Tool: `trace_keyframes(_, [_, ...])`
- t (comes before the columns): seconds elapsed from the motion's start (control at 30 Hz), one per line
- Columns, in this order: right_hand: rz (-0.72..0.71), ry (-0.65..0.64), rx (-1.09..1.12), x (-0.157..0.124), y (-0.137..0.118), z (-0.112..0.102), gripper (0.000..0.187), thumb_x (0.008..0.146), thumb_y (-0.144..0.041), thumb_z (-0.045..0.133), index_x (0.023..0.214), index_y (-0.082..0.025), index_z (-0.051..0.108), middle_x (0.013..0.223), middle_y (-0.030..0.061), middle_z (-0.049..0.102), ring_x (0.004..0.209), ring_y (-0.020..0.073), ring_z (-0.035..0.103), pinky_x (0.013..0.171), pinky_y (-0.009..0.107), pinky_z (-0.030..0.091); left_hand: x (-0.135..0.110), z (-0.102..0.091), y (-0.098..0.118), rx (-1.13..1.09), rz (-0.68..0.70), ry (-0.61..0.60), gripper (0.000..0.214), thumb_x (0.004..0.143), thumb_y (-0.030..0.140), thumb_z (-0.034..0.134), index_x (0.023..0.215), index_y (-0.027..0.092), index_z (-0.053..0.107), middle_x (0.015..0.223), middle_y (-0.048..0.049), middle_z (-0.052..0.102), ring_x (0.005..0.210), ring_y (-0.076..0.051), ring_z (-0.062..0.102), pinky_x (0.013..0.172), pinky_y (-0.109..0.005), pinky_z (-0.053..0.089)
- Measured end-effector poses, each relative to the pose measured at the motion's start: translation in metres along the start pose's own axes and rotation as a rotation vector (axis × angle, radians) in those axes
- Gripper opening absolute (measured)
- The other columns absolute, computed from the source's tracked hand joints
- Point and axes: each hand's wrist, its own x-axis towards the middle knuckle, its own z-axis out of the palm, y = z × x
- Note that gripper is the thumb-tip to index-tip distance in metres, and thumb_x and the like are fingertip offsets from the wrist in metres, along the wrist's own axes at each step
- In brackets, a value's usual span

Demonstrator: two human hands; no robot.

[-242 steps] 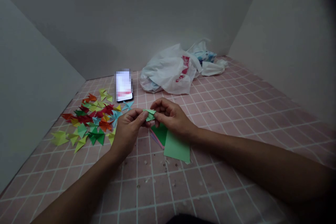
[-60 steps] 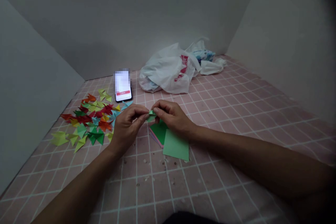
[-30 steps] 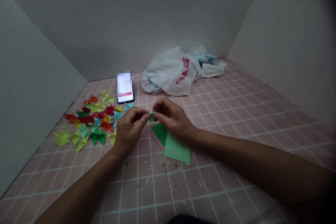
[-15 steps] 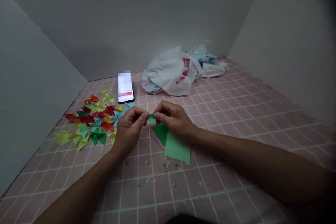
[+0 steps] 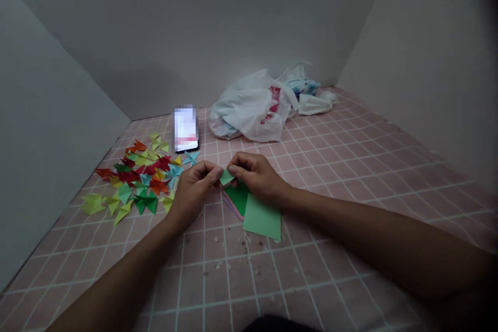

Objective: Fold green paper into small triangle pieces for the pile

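Pink and tiled, the floor [image 5: 350, 176] lies open at right up to the wall [image 5: 428, 62]. Both the left hand [image 5: 194, 187] and the right hand [image 5: 254, 179] pinch one green folded piece [image 5: 225, 177], just above one paper stack [image 5: 261, 216]. Many folded shapes [image 5: 136, 176] and one phone [image 5: 185, 129] lie at left.

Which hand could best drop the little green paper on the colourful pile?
Probably the left hand: both pinch the green paper, but the colourful pile lies right beside it, farther from the right hand.
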Motion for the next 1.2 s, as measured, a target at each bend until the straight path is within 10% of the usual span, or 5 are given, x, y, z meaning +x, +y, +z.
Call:
trace_keyframes(0.5, [-0.053, 0.005, -0.071, 0.002, 0.008, 0.000, 0.016, 0.086, -0.027, 0.058, 0.073, -0.019, 0.053, 0.061, -0.0045, 0.051, 0.059, 0.0119, 0.045, 0.057, 0.025, 0.034, 0.002, 0.004, -0.006, -0.164, -0.062, 0.013, 0.028, 0.071, 0.035, 0.078, 0.063, 0.017, 0.058, 0.057, 0.0041, 0.054, 0.052, -0.009, 0.048, 0.054, -0.022, 0.043])
trace_keyframes(0.83, [0.282, -0.065, 0.562, 0.003, 0.003, 0.003, 0.026, 0.075, -0.031, 0.075, 0.072, -0.017, 0.054, 0.054, -0.0060, 0.055, 0.048, 0.0075, 0.050, 0.052, 0.021, 0.039, -0.002, -0.004, 0.002, -0.191, 0.122, -0.072, 0.035, 0.087, 0.046, 0.065, 0.109, 0.018, 0.070, 0.074, 0.0005, 0.065, 0.067, -0.012, 0.062, 0.068, -0.026, 0.052])
trace_keyframes(1.2, [0.470, -0.334, 0.595, 0.007, -0.006, -0.002, 0.012, 0.085, -0.020, 0.055, 0.076, -0.013, 0.057, 0.053, -0.0048, 0.046, 0.037, 0.0046, 0.027, 0.035, 0.017, 0.026, -0.004, 0.000, 0.013, -0.157, 0.184, -0.161, 0.026, 0.075, 0.037, 0.080, 0.087, 0.015, 0.076, 0.071, -0.0016, 0.070, 0.063, -0.013, 0.061, 0.064, -0.025, 0.050])
